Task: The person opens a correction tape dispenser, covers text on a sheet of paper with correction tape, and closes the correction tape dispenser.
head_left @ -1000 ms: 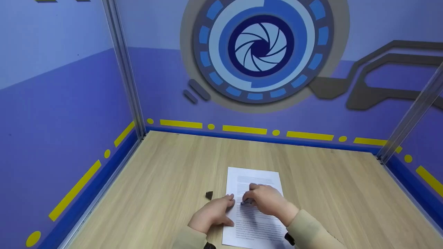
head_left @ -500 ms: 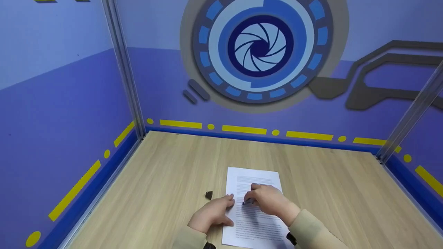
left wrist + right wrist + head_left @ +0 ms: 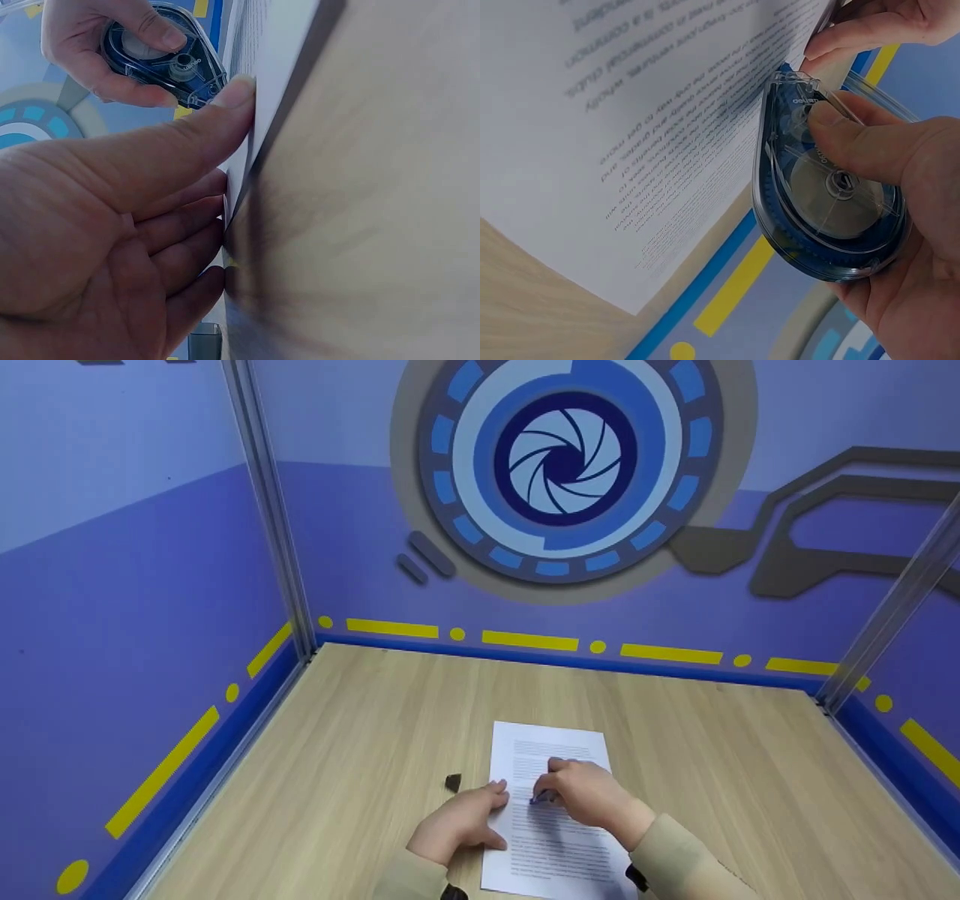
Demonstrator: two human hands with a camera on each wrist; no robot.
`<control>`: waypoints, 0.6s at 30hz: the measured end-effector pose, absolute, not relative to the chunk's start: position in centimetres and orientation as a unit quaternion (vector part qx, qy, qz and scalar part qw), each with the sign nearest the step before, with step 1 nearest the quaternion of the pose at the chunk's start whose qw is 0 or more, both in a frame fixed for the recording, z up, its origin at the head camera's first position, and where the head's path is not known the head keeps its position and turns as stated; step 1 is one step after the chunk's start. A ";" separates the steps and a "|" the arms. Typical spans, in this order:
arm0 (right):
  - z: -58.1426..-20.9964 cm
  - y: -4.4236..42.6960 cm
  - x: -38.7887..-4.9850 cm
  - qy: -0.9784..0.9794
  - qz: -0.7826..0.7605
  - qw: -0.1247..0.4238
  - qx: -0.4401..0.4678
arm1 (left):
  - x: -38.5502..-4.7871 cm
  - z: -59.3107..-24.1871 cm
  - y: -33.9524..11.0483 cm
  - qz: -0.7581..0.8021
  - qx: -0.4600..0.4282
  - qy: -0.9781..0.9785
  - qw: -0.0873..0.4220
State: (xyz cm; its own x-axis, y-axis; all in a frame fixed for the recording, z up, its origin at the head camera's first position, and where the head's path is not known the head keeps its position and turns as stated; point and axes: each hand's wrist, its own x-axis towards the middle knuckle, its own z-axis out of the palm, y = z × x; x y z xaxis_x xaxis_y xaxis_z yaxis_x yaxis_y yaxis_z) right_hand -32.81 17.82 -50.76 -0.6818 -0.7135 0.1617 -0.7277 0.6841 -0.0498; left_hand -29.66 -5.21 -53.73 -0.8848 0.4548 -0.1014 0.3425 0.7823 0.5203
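Note:
A printed white sheet [image 3: 559, 855] lies on the wooden table. My right hand [image 3: 592, 795] pinches a clear and dark blue correction tape dispenser [image 3: 832, 195] between thumb and fingers, its tip against the printed lines near the middle of the sheet. In the left wrist view the same dispenser [image 3: 150, 56] shows beyond my left thumb. My left hand [image 3: 459, 821] rests at the sheet's left edge, thumb and fingertips touching the paper, fingers relaxed; its palm [image 3: 97, 225] shows in the left wrist view.
A small dark piece [image 3: 453, 783] lies on the table [image 3: 375, 720] left of the sheet, just beyond my left hand. Blue and purple printed panels with metal corner posts stand along the back and both sides.
My right hand has slid slightly to the right over the sheet, with the dispenser in it. My left hand and the sheet have stayed in place.

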 end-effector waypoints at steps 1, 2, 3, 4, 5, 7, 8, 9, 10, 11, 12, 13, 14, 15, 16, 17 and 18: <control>-50.8 17.8 -32.8 -0.916 0.056 0.063 0.393 | -29.7 -53.7 -5.2 0.253 0.211 0.937 0.113; -50.8 17.9 -32.9 -0.916 0.056 0.061 0.392 | -29.7 -53.7 -5.2 0.254 0.211 0.937 0.113; -50.8 17.9 -32.9 -0.916 0.057 0.060 0.392 | -29.7 -53.8 -5.2 0.254 0.210 0.937 0.115; -50.8 17.9 -32.9 -0.916 0.057 0.060 0.392 | -29.7 -53.8 -5.2 0.256 0.209 0.937 0.116; -50.8 17.9 -32.9 -0.916 0.056 0.060 0.392 | -29.7 -53.8 -5.2 0.257 0.207 0.937 0.118; -50.7 18.0 -32.9 -0.916 0.055 0.060 0.393 | -29.7 -53.8 -5.2 0.259 0.207 0.936 0.119; -50.7 18.0 -32.9 -0.916 0.054 0.061 0.393 | -29.7 -53.7 -5.2 0.260 0.207 0.936 0.119; -50.7 18.0 -32.9 -0.916 0.052 0.062 0.393 | -29.7 -53.7 -5.2 0.261 0.206 0.935 0.120; -50.7 18.0 -32.8 -0.916 0.050 0.063 0.393 | -29.7 -53.7 -5.2 0.261 0.207 0.935 0.119; -50.7 18.0 -32.8 -0.916 0.049 0.065 0.394 | -29.7 -53.7 -5.2 0.261 0.207 0.936 0.119; -50.7 18.1 -32.8 -0.915 0.047 0.066 0.394 | -29.7 -53.7 -5.2 0.260 0.207 0.935 0.119; -50.7 18.1 -32.8 -0.915 0.047 0.068 0.394 | -29.7 -53.7 -5.2 0.259 0.208 0.936 0.118; -50.7 18.1 -32.8 -0.915 0.046 0.070 0.395 | -29.7 -53.6 -5.2 0.259 0.208 0.936 0.117; -50.7 18.2 -32.8 -0.914 0.045 0.072 0.396 | -29.7 -53.7 -5.2 0.257 0.209 0.936 0.117; -50.7 18.2 -32.8 -0.913 0.044 0.076 0.397 | -29.7 -53.6 -5.3 0.255 0.211 0.936 0.116; -50.7 18.3 -32.8 -0.913 0.043 0.080 0.399 | -29.6 -53.6 -5.3 0.255 0.212 0.936 0.116; -50.7 18.3 -32.7 -0.912 0.043 0.081 0.400 | -29.6 -53.6 -5.3 0.254 0.213 0.936 0.115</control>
